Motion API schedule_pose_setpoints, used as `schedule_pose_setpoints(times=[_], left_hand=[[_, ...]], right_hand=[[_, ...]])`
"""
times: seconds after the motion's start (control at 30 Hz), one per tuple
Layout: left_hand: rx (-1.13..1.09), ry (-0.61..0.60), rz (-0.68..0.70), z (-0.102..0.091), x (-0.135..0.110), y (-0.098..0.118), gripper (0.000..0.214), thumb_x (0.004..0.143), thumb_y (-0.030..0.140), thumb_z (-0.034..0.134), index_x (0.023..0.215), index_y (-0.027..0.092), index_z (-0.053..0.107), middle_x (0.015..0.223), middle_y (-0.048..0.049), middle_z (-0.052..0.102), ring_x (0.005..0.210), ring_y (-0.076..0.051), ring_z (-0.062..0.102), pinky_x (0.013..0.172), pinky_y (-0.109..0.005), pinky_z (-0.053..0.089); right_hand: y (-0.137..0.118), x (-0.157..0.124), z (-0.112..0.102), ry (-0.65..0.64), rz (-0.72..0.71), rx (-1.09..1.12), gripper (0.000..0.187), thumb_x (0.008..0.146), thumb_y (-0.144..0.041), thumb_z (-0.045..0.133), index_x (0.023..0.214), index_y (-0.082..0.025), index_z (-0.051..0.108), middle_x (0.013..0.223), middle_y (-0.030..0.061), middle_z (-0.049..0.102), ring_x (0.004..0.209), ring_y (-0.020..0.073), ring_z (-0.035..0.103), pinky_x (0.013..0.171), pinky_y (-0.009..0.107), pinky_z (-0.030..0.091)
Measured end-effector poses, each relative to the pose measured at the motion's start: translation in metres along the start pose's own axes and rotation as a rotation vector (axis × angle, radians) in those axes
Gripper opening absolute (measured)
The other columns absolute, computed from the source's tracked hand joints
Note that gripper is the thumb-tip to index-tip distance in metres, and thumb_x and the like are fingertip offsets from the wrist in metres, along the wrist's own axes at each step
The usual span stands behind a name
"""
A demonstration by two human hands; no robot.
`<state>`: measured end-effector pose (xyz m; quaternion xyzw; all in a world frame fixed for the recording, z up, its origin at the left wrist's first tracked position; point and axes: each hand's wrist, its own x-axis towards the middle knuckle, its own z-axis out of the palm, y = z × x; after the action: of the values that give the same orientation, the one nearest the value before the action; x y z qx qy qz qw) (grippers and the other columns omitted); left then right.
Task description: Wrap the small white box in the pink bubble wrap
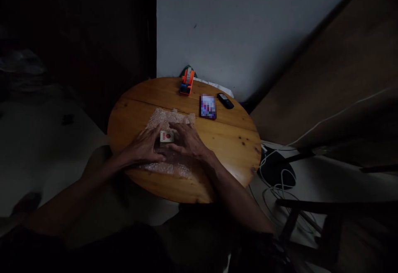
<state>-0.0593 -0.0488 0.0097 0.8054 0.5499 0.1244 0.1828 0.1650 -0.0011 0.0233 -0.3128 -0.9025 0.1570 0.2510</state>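
A small white box [167, 136] with red print and a dark round mark lies on a sheet of bubble wrap [169, 168] on the round wooden table. To its left, my left hand [146, 145] rests on the wrap with thumb and fingers apart. On the other side, my right hand [188, 140] is also spread, its fingers curving over the far right of the box and its thumb near the front corner. Whether the fingertips touch the box, I cannot tell. Both palms hide parts of the wrap.
An orange tape dispenser [187, 81] stands at the far edge of the wooden table [230, 153]. A phone [208, 106] with a blurred screen and a black handset [225, 100] lie to its right. Pale cables [280, 188] loop on the floor at right, and a wall rises behind.
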Motion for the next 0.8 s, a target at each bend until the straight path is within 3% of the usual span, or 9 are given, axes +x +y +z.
schedule_pose_setpoints(times=[0.13,0.33,0.43,0.63,0.8], left_hand=[[0.01,0.021,-0.021,0.003,0.001,0.004,0.119,0.071,0.055,0.073,0.162,0.013,0.01,0.162,-0.0229,0.035,0.149,-0.04,0.035,0.119,-0.053,0.031],[0.038,0.008,-0.084,0.002,0.016,0.012,0.118,0.073,0.061,0.069,0.161,0.009,0.011,0.164,-0.0242,0.03,0.152,-0.043,0.028,0.121,-0.054,0.025],[0.045,-0.012,-0.091,0.002,0.026,0.009,0.121,0.07,0.061,0.071,0.162,0.01,0.01,0.166,-0.0227,0.027,0.153,-0.042,0.025,0.122,-0.052,0.023],[0.02,-0.018,-0.022,0.001,0.036,-0.003,0.124,0.067,0.063,0.071,0.163,0.013,0.01,0.165,-0.0212,0.029,0.153,-0.041,0.024,0.123,-0.053,0.021],[0.018,-0.056,0.0,0.001,0.036,-0.011,0.126,0.067,0.068,0.07,0.162,0.009,0.012,0.167,-0.0224,0.026,0.153,-0.043,0.023,0.123,-0.052,0.022]], right_hand=[[0.007,0.001,0.003,-0.058,0.051,0.017,0.048,0.089,-0.045,0.066,0.128,-0.016,0.063,0.117,0.0153,0.072,0.109,0.0319,0.065,0.1,0.048,0.044],[0.022,-0.001,-0.011,0.239,0.261,0.14,0.05,0.085,-0.049,0.069,0.123,-0.017,0.066,0.115,0.0123,0.071,0.102,0.0274,0.065,0.089,0.04,0.051],[0.026,-0.001,-0.009,0.296,0.285,0.152,0.055,0.084,-0.054,0.068,0.123,-0.017,0.065,0.113,0.0118,0.071,0.099,0.0264,0.066,0.089,0.04,0.052],[0.03,0.001,0.005,0.037,0.222,0.043,0.062,0.082,-0.05,0.07,0.133,-0.014,0.06,0.121,0.0154,0.07,0.11,0.0315,0.065,0.098,0.046,0.05],[0.034,-0.002,0.005,0.01,0.276,0.02,0.079,0.079,-0.048,0.073,0.147,-0.017,0.048,0.127,0.0161,0.068,0.114,0.0337,0.063,0.101,0.05,0.047]])
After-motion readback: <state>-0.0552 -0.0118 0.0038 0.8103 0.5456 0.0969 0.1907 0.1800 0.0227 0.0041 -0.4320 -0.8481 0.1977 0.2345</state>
